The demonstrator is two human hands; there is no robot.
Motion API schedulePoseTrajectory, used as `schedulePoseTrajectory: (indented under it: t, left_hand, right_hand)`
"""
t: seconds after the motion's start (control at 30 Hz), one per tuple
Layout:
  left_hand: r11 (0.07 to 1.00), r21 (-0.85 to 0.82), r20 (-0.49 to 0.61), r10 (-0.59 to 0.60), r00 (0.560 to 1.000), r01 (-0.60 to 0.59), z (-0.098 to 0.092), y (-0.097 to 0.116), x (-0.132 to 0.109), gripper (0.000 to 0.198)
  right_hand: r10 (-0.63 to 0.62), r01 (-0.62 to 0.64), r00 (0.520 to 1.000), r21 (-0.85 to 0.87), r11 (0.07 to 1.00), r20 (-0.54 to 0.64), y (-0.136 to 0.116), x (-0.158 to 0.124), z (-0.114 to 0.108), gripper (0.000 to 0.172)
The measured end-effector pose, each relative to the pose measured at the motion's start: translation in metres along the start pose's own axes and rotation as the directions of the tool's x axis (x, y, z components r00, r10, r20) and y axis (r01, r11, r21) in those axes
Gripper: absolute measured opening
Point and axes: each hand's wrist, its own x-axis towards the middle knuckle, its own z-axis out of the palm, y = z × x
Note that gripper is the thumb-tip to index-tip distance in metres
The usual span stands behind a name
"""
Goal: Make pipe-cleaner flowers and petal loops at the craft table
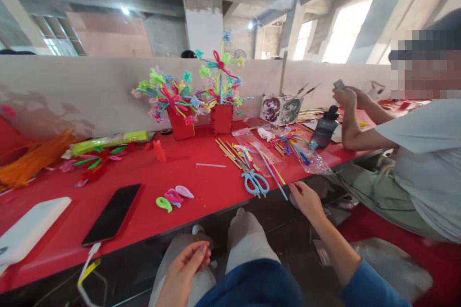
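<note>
The left hand (pixel 192 264) is above the lap, its fingers curled in with the thumb against them; I cannot tell whether they grasp anything. The right hand (pixel 304 199) is at the near edge of the red surface (pixel 209 196), thumb and fingertips drawn together just beside the ends of the blue stem (pixel 275 182) and the pink stem (pixel 278 172); whether they grip or touch either one is too small to tell. Both stems lie over a clear bag (pixel 264 165), the blue one jutting past the edge. Left of them are the blue-handled scissors (pixel 256 183), handles toward the person and blades by the sticks (pixel 226 153). Farther left, three loops (pixel 173 197), green, pink and lilac, lie side by side on the surface, with a pale strip (pixel 211 165) well apart behind them. A phone (pixel 112 213) with a cable (pixel 86 264) lies left of the loops, and a white power bank (pixel 34 228) beyond it. At the back, two red pots (pixel 221 120) of fuzzy flowers stand upright. To the right, near a dark bottle (pixel 325 127), a co-worker (pixel 421 153) holds a small object (pixel 339 85) up in their hands.
</note>
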Motion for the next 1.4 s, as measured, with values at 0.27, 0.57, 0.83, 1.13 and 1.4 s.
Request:
schedulePoseTrajectory:
  t: [0.27, 0.57, 0.83, 1.13, 1.4]
  left_hand:
    - [0.997, 0.073, 0.029, 0.001, 1.0, -0.003, 0.014, 0.003, -0.001, 0.026]
    - [0.929, 0.318, 0.226, 0.12, 0.967, -0.19, 0.059, 0.022, 0.0, 0.022]
    - [0.47, 0.471, 0.593, 0.458, 0.662, -0.747, 0.132, 0.052, 0.037, 0.018]
    - [-0.051, 0.573, 0.771, 0.372, 0.516, -0.818, 0.202, 0.061, 0.1, 0.032]
    - [-0.175, 0.579, 0.81, 0.233, 0.538, -0.796, 0.225, 0.058, 0.129, 0.041]
  right_hand:
    - [0.047, -0.043, 0.998, -0.069, 0.997, 0.049, -0.008, 0.014, 0.011, 0.029]
    - [0.099, -0.094, 0.99, -0.049, 0.994, 0.101, -0.008, 0.036, 0.017, 0.022]
    - [0.093, -0.142, 0.984, 0.346, 0.928, 0.154, -0.005, 0.054, 0.025, 0.025]
    - [0.127, -0.26, 0.961, 0.644, 0.719, 0.246, -0.012, 0.058, 0.029, 0.028]
    - [0.118, -0.192, 0.98, 0.596, 0.779, 0.161, 0.006, 0.064, 0.028, 0.028]
